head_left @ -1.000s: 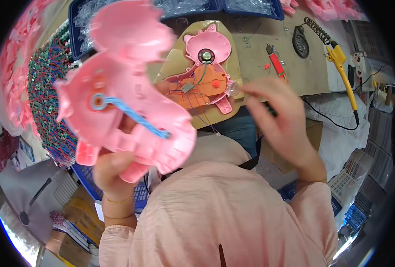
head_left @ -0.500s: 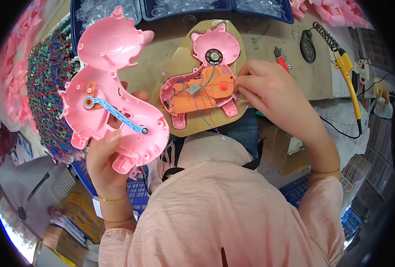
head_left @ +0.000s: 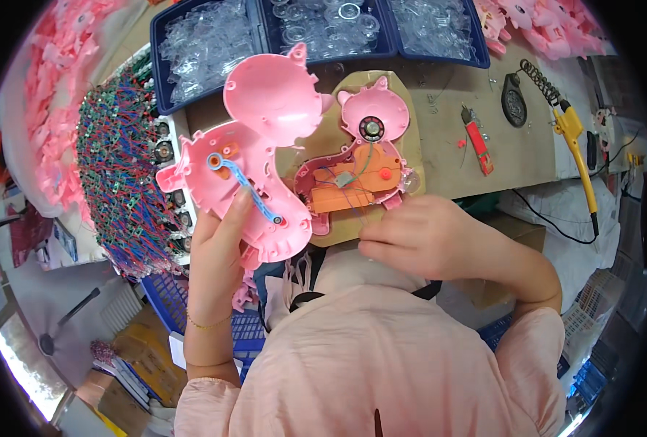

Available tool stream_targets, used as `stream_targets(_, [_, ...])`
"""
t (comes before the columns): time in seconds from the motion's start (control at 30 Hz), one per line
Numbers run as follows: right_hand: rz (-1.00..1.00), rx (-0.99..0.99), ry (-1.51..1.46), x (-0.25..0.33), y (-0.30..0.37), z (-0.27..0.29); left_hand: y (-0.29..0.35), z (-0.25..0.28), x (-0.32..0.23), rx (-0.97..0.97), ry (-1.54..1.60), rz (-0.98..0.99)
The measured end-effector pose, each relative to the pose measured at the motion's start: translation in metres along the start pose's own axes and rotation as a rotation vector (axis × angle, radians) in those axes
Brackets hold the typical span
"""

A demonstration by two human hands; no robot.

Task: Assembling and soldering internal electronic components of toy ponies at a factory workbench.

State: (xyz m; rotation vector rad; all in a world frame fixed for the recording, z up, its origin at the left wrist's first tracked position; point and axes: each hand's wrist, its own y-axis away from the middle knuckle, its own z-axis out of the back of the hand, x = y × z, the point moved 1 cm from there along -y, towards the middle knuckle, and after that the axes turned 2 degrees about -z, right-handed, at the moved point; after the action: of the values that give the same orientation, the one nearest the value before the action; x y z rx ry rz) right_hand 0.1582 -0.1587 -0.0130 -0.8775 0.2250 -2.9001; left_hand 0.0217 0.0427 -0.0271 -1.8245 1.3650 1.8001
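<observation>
My left hand grips a pink animal-shaped toy shell half, hollow side up, thumb beside its blue link arm. To its right lies the matching pink shell half, holding a round black speaker and an orange gearbox housing with a red knob. A small clear plastic piece sits at that half's right end. Thin wires run from the housing toward the pinched fingertips of my right hand, which is closed on them; their ends are hidden.
Blue bins of clear plastic parts stand at the back. Bundled wired circuit boards pile up at left. A red-handled cutter and a yellow soldering iron are at right. A tan board lies under the second shell half.
My right hand has moved from the second shell's right end down to the wires, and the clear piece now shows there. The view has shifted; the left-hand shell appears closer to the other half.
</observation>
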Motion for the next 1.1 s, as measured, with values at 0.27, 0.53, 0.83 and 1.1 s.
stream_targets(0.27, [-0.566,-0.298,-0.674,0.002,-0.015,-0.008,0.001,-0.026,0.012,0.038,-0.225,-0.275])
stream_targets(0.53, [-0.357,-0.584,0.119,0.015,-0.046,-0.011,0.008,-0.046,0.006,0.083,-0.314,-0.334])
stream_targets(0.83, [-0.493,-0.66,0.036,0.014,-0.047,-0.022,0.01,-0.046,0.019,0.095,-0.337,-0.365])
stream_targets(1.1, [-0.508,-0.641,-0.019,0.015,-0.045,-0.017,0.008,-0.044,0.023,0.034,-0.459,-0.47])
